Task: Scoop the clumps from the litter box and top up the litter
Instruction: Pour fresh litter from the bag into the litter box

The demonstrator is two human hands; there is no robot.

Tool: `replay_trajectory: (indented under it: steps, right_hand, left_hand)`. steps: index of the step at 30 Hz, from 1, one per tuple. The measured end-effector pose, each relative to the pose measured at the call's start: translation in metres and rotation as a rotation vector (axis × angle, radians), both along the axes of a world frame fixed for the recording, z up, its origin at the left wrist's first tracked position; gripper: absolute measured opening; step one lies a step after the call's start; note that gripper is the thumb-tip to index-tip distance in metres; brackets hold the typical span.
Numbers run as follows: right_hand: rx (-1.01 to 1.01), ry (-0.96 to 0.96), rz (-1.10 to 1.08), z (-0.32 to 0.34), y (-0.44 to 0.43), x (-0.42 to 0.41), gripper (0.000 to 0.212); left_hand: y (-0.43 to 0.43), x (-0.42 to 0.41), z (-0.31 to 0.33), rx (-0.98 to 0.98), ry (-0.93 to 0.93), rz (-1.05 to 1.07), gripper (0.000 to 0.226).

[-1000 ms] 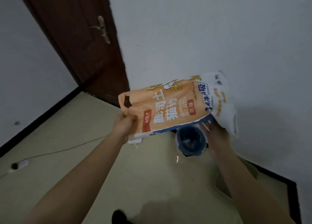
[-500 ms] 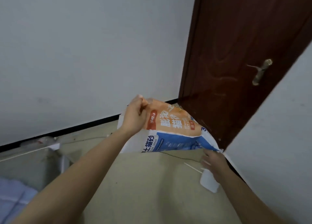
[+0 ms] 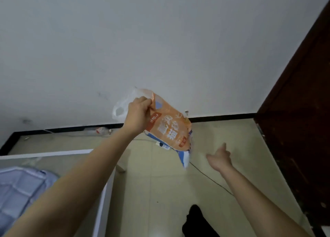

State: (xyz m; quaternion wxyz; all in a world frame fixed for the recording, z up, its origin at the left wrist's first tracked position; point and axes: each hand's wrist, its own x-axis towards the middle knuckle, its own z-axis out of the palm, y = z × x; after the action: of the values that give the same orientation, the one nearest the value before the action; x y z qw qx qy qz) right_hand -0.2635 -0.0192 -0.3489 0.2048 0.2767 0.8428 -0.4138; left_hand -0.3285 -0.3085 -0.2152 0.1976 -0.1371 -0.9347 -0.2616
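An orange, white and blue cat litter bag (image 3: pixel 169 129) hangs limp in the air in front of the white wall. My left hand (image 3: pixel 138 114) grips it near its upper corner, arm stretched forward. My right hand (image 3: pixel 218 158) is off the bag, to its lower right, with the fingers spread and holding nothing. No litter box and no scoop are in view.
A dark brown door (image 3: pixel 300 111) stands at the right. A black cable (image 3: pixel 210 178) runs across the beige tiled floor. A white-framed piece with a blue quilted cloth (image 3: pixel 19 188) fills the lower left. A plastic bottle (image 3: pixel 100 130) lies by the black baseboard. A dark foot (image 3: pixel 196 220) is below.
The view has swung left, from the door to the bare wall. My right hand has let go of the bag's lower edge, and the bag now hangs from my left hand alone.
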Motion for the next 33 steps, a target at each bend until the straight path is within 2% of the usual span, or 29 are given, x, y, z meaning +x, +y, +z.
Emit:
replay_trajectory:
  steps: [4,6,9,10,11,13,14,15,16,18,22,24,28,31,33]
  right_hand:
    - [0.116,0.392,0.426,0.04,-0.049,-0.129,0.09]
    - [0.188,0.514,0.632,0.064,-0.082,-0.181,0.099]
    - [0.364,0.691,0.87,0.079,-0.135,-0.251,0.122]
    - [0.433,0.723,0.929,0.078,-0.15,-0.271,0.123]
    - [0.446,0.713,0.959,0.075,-0.167,-0.295,0.116]
    - [0.448,0.706,0.993,0.063,-0.196,-0.339,0.072]
    - [0.51,0.731,1.041,0.054,-0.211,-0.359,0.048]
    - [0.585,0.735,1.104,0.044,-0.223,-0.376,0.033]
    - [0.658,0.704,1.179,0.03,-0.239,-0.396,0.027]
    - [0.719,0.624,1.24,-0.001,-0.266,-0.428,0.024]
    - [0.661,0.546,1.135,-0.075,-0.317,-0.482,0.015]
    - [0.644,0.413,1.125,-0.118,-0.346,-0.509,0.014]
    - [0.56,0.25,1.116,-0.204,-0.395,-0.557,0.036]
    - [0.482,0.178,1.091,-0.264,-0.423,-0.582,0.034]
    - [0.458,0.162,1.07,-0.305,-0.438,-0.599,0.036]
  left_hand:
    - [-0.032,-0.07,0.001,-0.284,0.067,-0.052,0.016]
    - [-0.051,-0.093,-0.005,-0.395,0.097,-0.073,0.023]
    - [-0.085,-0.124,-0.022,-0.524,0.14,-0.116,0.02]
    - [-0.096,-0.133,-0.029,-0.557,0.135,-0.123,0.019]
    - [-0.111,-0.147,-0.041,-0.585,0.129,-0.118,0.019]
    - [-0.142,-0.178,-0.067,-0.607,0.082,-0.093,0.021]
    - [-0.159,-0.195,-0.08,-0.614,0.037,-0.073,0.021]
    - [-0.175,-0.209,-0.094,-0.614,-0.003,-0.05,0.022]
    - [-0.194,-0.23,-0.111,-0.603,-0.051,-0.015,0.022]
    - [-0.231,-0.269,-0.144,-0.557,-0.153,0.067,0.019]
    - [-0.298,-0.344,-0.218,-0.526,-0.425,0.188,0.022]
    - [-0.331,-0.377,-0.262,-0.545,-0.519,0.21,0.025]
    - [-0.383,-0.434,-0.35,-0.486,-0.602,0.199,0.021]
    - [-0.408,-0.461,-0.413,-0.44,-0.692,0.181,0.037]
    - [-0.419,-0.48,-0.453,-0.45,-0.715,0.168,0.035]
